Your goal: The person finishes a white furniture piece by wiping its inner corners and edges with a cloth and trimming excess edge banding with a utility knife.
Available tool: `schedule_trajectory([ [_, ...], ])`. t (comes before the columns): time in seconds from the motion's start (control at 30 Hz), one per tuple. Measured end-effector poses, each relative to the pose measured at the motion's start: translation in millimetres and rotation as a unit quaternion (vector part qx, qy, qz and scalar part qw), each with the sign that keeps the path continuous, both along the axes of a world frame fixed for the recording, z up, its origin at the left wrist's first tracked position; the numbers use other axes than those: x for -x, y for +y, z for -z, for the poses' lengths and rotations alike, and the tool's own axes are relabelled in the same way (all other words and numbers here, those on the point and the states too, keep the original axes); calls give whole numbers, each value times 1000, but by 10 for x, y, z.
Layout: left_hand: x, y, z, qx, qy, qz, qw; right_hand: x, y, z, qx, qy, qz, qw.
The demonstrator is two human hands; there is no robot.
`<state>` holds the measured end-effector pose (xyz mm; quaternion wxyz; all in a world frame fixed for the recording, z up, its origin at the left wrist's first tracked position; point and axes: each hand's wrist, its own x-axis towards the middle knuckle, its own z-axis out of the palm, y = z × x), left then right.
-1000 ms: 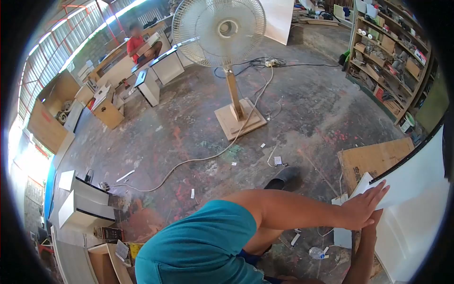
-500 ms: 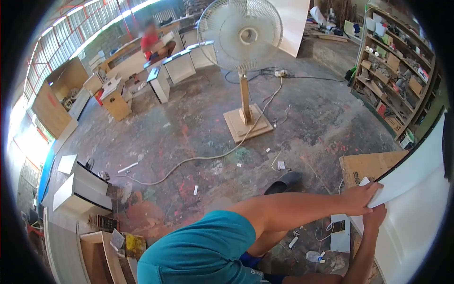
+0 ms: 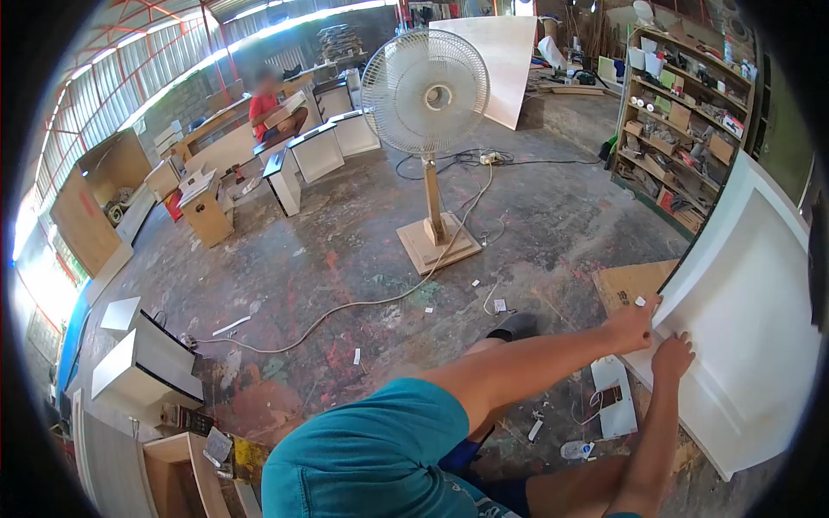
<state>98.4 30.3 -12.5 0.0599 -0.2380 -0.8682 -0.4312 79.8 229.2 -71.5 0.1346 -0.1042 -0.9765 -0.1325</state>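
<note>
A large white panel (image 3: 747, 293) with a raised border leans at the right, tilted. My left hand (image 3: 632, 325) is closed at its near left edge, and a small white bit pokes out above the fingers; what the fingers hold is mostly hidden. Just below it, my right hand (image 3: 673, 356) rests on the panel's inner border, fingers slightly bent and apart. Behind the left hand, a sheet of brown cardboard (image 3: 626, 283) lies on the floor, partly under the panel.
A pedestal fan (image 3: 434, 226) stands ahead, its cable (image 3: 345, 305) crossing the floor. Loaded shelves (image 3: 682, 121) rise at the right. White boxes (image 3: 147, 367) stand at the left. A person (image 3: 275, 112) sits farther back. A plastic bottle (image 3: 573, 450) lies near my legs.
My view has shifted, showing more of the panel. My hands have moved apart: the left stays by the edge, and the right now has its fingers spread on the inner border.
</note>
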Motion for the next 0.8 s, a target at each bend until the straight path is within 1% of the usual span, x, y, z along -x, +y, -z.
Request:
schedule_trajectory([
  [0.03,20,11,40,3,2,6,1000,-19,60,19,-15,-11,30,999],
  [0.1,78,15,72,12,8,18,1000,-129,72,-117,-1,-6,51,999],
  [0.2,90,78,56,36,35,-1,999,-215,193,-169,0,-11,81,997],
  [0.3,92,55,-31,58,-9,15,998,-192,503,-68,-14,14,105,994],
  [0.33,142,69,13,58,11,16,998,-187,615,-4,-21,26,112,993],
  [0.4,236,91,140,59,47,20,997,-300,772,-85,-26,9,138,990],
  [0.43,258,96,153,58,46,29,997,-328,832,-105,-29,2,152,988],
  [0.53,264,85,134,54,48,40,997,-178,1418,265,-47,58,172,982],
  [0.57,294,107,181,51,52,35,997,-203,1431,235,-42,39,175,983],
  [0.6,291,103,189,48,56,30,997,-297,1416,93,-38,20,177,983],
  [0.63,280,90,178,54,39,35,997,-352,1418,-3,-35,2,179,983],
  [0.7,216,47,54,66,8,44,997,-322,1658,99,-43,27,181,982],
  [0.8,259,83,99,82,7,41,996,-249,2313,443,-52,80,166,981],
])
